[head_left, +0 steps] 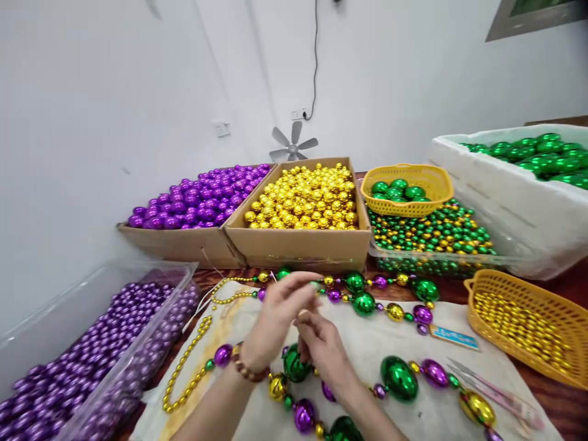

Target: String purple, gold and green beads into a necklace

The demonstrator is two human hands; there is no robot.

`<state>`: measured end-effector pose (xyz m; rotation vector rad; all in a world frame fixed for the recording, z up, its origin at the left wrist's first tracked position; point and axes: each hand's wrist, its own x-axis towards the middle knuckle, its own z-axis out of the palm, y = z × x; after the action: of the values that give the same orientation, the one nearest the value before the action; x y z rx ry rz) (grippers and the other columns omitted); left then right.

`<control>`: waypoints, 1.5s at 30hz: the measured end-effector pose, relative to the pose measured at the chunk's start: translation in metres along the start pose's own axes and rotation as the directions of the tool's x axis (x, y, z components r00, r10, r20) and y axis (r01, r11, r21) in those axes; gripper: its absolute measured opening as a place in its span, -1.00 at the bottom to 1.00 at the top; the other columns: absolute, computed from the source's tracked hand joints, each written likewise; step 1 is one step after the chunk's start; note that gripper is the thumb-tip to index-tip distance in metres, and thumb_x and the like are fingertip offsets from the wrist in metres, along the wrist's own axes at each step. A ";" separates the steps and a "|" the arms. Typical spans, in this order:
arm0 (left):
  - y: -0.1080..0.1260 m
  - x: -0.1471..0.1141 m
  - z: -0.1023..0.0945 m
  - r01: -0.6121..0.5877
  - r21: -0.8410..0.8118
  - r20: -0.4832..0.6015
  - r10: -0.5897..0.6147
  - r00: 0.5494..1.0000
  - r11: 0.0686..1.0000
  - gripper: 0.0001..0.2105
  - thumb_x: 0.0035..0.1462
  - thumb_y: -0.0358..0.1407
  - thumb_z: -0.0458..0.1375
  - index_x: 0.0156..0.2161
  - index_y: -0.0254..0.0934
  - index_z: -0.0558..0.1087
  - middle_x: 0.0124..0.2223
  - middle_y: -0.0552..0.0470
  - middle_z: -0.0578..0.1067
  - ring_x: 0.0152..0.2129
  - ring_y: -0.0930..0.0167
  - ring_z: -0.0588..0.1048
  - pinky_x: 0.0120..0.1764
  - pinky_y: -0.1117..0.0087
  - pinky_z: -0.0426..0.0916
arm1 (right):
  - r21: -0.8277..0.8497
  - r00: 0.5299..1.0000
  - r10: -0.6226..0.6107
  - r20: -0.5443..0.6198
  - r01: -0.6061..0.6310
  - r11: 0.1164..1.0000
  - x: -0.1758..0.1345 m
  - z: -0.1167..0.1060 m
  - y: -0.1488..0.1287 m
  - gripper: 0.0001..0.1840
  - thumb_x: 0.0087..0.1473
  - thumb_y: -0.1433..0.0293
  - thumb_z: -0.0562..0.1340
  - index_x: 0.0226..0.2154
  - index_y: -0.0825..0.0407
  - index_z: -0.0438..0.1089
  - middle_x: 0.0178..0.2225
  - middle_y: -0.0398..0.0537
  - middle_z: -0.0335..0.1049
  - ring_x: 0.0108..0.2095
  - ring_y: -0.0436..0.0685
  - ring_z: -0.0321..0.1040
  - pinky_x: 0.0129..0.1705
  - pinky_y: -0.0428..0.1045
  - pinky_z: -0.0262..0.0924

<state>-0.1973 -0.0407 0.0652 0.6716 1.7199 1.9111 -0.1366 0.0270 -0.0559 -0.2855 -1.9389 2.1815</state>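
Over the middle of the cloth, my left hand (282, 309), with a wooden bead bracelet (248, 364) at its wrist, has its fingers stretched out and slightly blurred. Just below and right, my right hand (324, 346) is closed in a pinch; what it pinches is hidden. Both hands meet above a bead necklace (304, 415) of green, purple and gold beads, its large green bead (296, 364) partly covered by my right hand. A strand of small gold beads (184, 401) loops out at the left. Another bead garland (362, 303) lies behind the hands.
Cardboard boxes hold purple balls (197, 199) and gold balls (303, 196). Clear bins hold purple beads (92, 361) and green-gold beads (432, 233). A yellow basket (478, 288) of gold beads, a foam box (496, 196), scissors (500, 395) and a blue label (454, 337) are right.
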 end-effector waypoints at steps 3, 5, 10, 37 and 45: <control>-0.020 -0.015 -0.079 0.020 -0.315 -0.277 -0.112 0.954 0.949 -0.80 0.09 -0.37 0.25 -0.13 -0.28 0.52 -0.22 -0.06 0.57 -0.40 0.42 0.53 -0.30 0.43 0.43 | 0.069 0.997 0.046 0.065 -0.051 0.996 -0.004 -0.001 -0.004 -0.79 0.25 0.31 0.05 -0.21 0.06 0.32 -0.60 -0.29 0.27 -0.67 -0.07 0.23 -0.64 -0.18 0.04; -0.031 -0.018 -0.112 0.022 -0.410 -0.322 -0.167 0.932 0.912 -0.83 0.08 -0.39 0.26 -0.17 -0.28 0.51 -0.22 -0.05 0.57 -0.40 0.42 0.55 -0.30 0.41 0.45 | 0.092 0.992 0.053 0.111 -0.063 0.994 -0.006 0.000 -0.009 -0.79 0.22 0.28 0.09 -0.20 0.05 0.33 -0.57 -0.27 0.30 -0.63 -0.06 0.28 -0.61 -0.17 0.03; -0.044 -0.018 -0.134 0.005 -0.553 -0.313 -0.213 0.926 0.833 -0.92 0.14 -0.38 0.21 -0.24 -0.33 0.51 -0.28 -0.08 0.59 -0.35 0.37 0.58 -0.25 0.37 0.49 | 0.012 0.987 0.032 0.154 -0.035 0.999 -0.009 0.002 -0.015 -0.75 0.22 0.24 0.14 -0.22 0.08 0.40 -0.56 -0.19 0.36 -0.56 -0.01 0.33 -0.52 -0.13 0.11; -0.059 -0.017 -0.134 0.009 -0.641 -0.346 -0.299 0.889 0.768 -0.91 0.14 -0.36 0.22 -0.24 -0.34 0.47 -0.30 -0.06 0.57 -0.36 0.37 0.57 -0.26 0.34 0.49 | -0.243 0.988 0.024 0.153 0.014 0.970 -0.008 0.006 -0.014 -0.72 0.25 0.25 0.07 -0.19 0.04 0.42 -0.61 -0.24 0.25 -0.61 -0.01 0.24 -0.57 -0.12 0.17; -0.066 -0.028 -0.102 -0.017 -0.537 -0.315 -0.182 0.932 0.843 -0.81 0.11 -0.27 0.24 -0.19 -0.34 0.51 -0.22 -0.09 0.56 -0.29 0.38 0.53 -0.25 0.41 0.41 | -0.274 0.986 -0.017 0.167 0.063 0.960 0.013 0.015 -0.019 -0.62 0.26 0.31 0.07 0.12 -0.05 0.21 -0.46 -0.23 0.44 -0.61 -0.01 0.37 -0.54 -0.11 0.23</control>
<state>-0.2396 -0.1296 -0.0108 0.0338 1.2591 2.4053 -0.1528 0.0188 -0.0353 -0.1106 -2.3232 1.9590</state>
